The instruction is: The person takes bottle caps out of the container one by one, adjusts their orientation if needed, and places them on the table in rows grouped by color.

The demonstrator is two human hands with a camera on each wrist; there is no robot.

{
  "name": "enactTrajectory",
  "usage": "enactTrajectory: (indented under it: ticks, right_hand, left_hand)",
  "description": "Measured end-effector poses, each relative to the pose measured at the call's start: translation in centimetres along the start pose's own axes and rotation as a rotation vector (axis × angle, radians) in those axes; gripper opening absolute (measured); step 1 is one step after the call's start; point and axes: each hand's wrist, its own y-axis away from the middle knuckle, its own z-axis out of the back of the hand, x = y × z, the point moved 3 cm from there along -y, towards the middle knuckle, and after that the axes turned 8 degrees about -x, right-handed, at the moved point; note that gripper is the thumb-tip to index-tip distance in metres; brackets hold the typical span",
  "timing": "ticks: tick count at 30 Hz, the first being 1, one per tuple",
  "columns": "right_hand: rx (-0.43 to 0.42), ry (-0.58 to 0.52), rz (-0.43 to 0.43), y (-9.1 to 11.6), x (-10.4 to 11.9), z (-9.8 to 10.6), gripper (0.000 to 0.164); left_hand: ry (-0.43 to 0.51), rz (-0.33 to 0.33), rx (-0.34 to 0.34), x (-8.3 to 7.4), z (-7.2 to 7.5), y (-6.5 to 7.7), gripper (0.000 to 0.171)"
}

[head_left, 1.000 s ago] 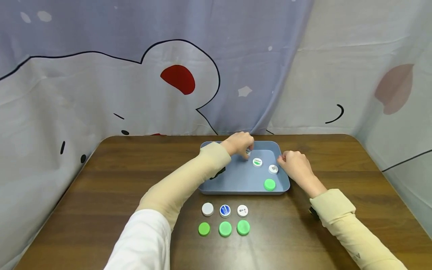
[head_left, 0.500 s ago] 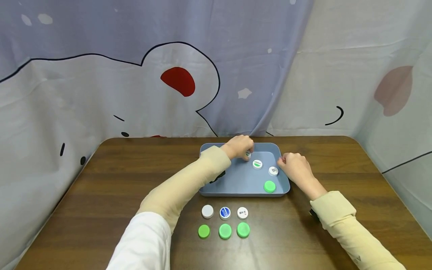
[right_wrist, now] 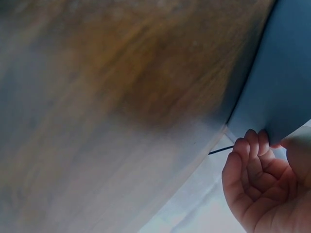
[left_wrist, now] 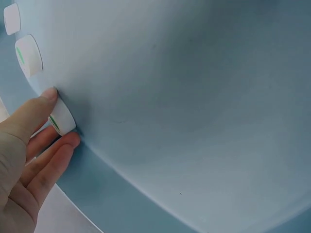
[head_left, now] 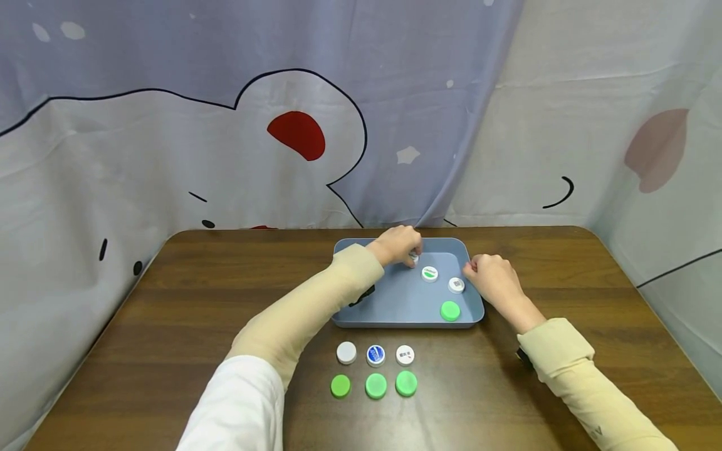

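Inside the grey-blue tray (head_left: pixel 389 307), my left hand (head_left: pixel 397 245) pinches a white bottle cap (head_left: pixel 414 258) between thumb and fingers, near the back wall. The left wrist view shows this cap (left_wrist: pixel 63 118) on edge in the fingers, a green mark on its top. My right hand (head_left: pixel 496 282) is at the tray's right rim, gripping it; in the right wrist view its fingers curl against the tray's outer wall (right_wrist: pixel 282 73). Also in the tray are a white cap with a green leaf mark (head_left: pixel 430 274), a white cap with a grey print (head_left: pixel 456 285) and a green cap (head_left: pixel 450 311).
In front of the tray, two rows of caps lie on the wooden table (head_left: pixel 225 313). The back row has a plain white cap (head_left: pixel 346 352), a blue-printed cap (head_left: pixel 375 355) and a black-printed cap (head_left: pixel 405 355). Green caps (head_left: pixel 376 386) form the front row. A patterned curtain (head_left: pixel 225 156) hangs behind.
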Motion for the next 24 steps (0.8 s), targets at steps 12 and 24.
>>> enactTrajectory:
  ticks: [12, 24]
  right_hand:
    - [0.007, -0.001, 0.013, 0.0, 0.2, -0.1, 0.035]
    - [0.032, 0.014, 0.008, -0.3, -0.1, 0.4, 0.040]
  left_hand:
    - [0.008, 0.035, -0.027, 0.0, 0.3, 0.3, 0.031]
    - [0.058, -0.021, -0.150, -1.5, 3.3, 1.2, 0.026]
